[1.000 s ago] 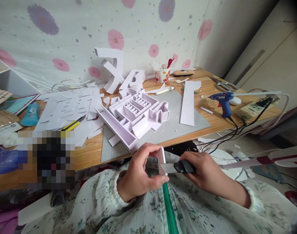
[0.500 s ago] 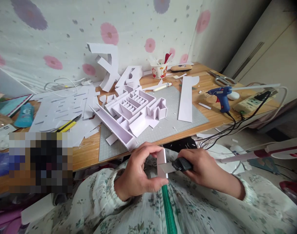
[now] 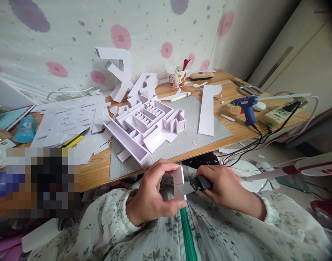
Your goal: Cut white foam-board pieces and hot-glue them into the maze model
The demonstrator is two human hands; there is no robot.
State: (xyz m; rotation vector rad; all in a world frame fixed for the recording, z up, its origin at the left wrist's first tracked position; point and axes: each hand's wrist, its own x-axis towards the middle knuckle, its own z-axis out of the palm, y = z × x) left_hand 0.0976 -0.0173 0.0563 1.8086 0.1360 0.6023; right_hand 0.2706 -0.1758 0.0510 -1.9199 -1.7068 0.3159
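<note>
Between the thumb and fingers of my left hand [image 3: 152,192] is a small white foam board piece [image 3: 179,176], gripped at its two ends in front of my jacket. My right hand [image 3: 225,186] is closed around the black handle of a utility knife [image 3: 200,183]. Its wide blade lies against the middle of the piece, pointing left; how deep it sits in the board I cannot tell. Beyond my hands, a white foam board model [image 3: 144,125] with several compartments and small stair-like steps stands on the grey cutting mat [image 3: 193,148].
A long white board strip [image 3: 206,112] lies on the mat's right side. Farther right are a blue glue gun [image 3: 247,107], scissors [image 3: 246,87] and a power strip [image 3: 280,114] with trailing cords. Left are cut white sheets [image 3: 70,119] and a yellow utility knife [image 3: 74,139].
The knife and my right hand have shifted slightly left, with the blade farther across the foam board piece. My left hand keeps its hold. The whole view has shifted a little.
</note>
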